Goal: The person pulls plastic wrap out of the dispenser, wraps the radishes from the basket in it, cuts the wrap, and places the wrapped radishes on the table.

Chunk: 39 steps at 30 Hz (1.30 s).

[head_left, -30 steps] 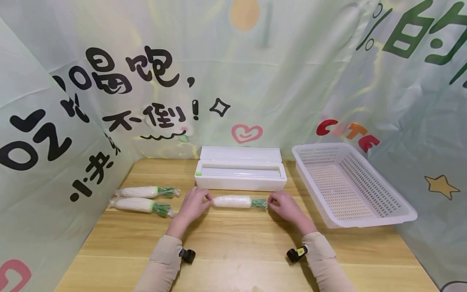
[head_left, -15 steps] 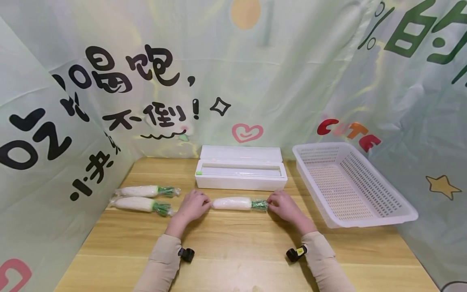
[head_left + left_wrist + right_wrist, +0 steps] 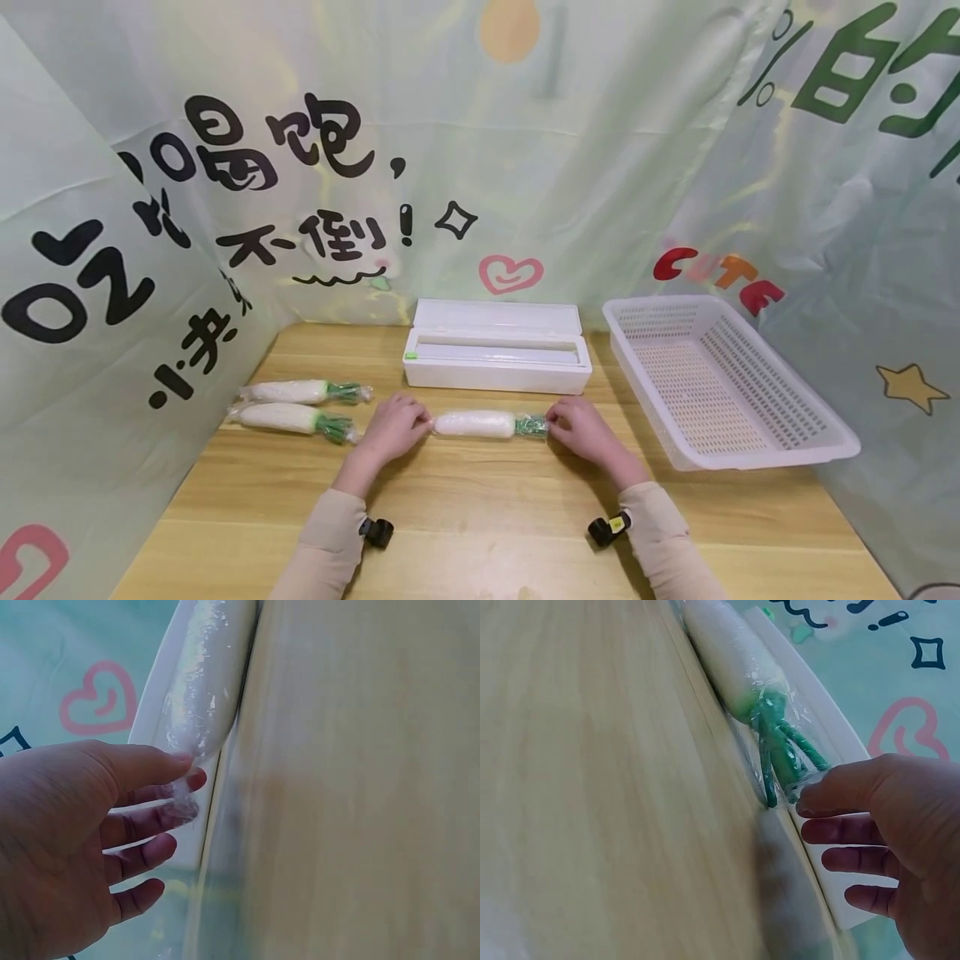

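Note:
A white radish (image 3: pixel 475 424) with green stems (image 3: pixel 784 754), wrapped in glossy cling film, lies crosswise in front of the white box. At its root end my left hand (image 3: pixel 393 425) pinches the twisted tail of film (image 3: pixel 182 796) between thumb and forefinger, the other fingers loosely bent. My right hand (image 3: pixel 583 427) pinches the film at the stem end between thumb and forefinger; its other fingers extend below. To the left, two more wrapped radishes, a rear one (image 3: pixel 288 392) and a front one (image 3: pixel 277 417), lie side by side, stems pointing right.
Behind the radish stands the white cling-film box (image 3: pixel 495 379), lid (image 3: pixel 495 317) raised, a film roll inside. On the right is a white perforated plastic basket (image 3: pixel 757 454). All rest on a wooden table (image 3: pixel 465 517), with printed cloth walls (image 3: pixel 570 192) around it.
Both hands and the radish between them have shifted slightly toward me, a little farther from the box. The other radishes, box and basket stay put.

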Each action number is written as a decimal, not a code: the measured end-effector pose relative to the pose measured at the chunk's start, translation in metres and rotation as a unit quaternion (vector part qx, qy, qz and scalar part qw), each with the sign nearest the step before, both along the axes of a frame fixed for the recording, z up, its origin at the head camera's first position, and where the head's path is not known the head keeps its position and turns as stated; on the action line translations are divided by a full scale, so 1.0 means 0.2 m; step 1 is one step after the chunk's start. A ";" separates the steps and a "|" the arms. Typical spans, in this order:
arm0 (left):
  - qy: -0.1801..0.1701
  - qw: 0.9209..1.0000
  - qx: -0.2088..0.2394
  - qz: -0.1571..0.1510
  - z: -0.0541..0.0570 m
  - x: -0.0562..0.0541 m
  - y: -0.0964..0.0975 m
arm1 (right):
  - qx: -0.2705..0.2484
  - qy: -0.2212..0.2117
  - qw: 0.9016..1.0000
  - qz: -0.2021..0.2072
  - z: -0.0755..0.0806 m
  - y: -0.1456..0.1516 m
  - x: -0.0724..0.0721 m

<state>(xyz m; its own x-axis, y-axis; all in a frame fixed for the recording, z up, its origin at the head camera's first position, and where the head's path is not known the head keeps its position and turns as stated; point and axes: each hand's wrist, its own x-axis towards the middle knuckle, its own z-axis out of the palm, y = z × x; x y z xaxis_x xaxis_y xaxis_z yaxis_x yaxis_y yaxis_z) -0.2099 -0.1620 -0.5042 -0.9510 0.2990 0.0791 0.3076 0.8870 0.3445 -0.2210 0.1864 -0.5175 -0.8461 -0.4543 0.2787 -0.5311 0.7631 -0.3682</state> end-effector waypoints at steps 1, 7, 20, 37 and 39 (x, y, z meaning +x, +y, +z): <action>-0.001 1.000 0.000 0.001 0.00 0.01 0.00 | 0.003 0.003 1.000 0.003 0.00 0.00 0.01; 0.013 0.999 -0.031 0.003 0.00 0.05 -0.04 | 0.015 0.014 1.000 0.022 0.01 -0.03 0.04; 0.049 0.996 -0.069 0.019 0.03 0.17 -0.15 | 0.019 0.047 0.996 0.068 0.01 -0.16 0.11; 0.078 0.992 -0.071 0.062 0.04 0.29 -0.40 | 0.032 0.035 0.990 0.134 0.00 -0.39 0.18; 0.081 0.992 -0.070 0.071 0.03 0.31 -0.44 | 0.033 0.040 0.988 0.147 0.00 -0.43 0.19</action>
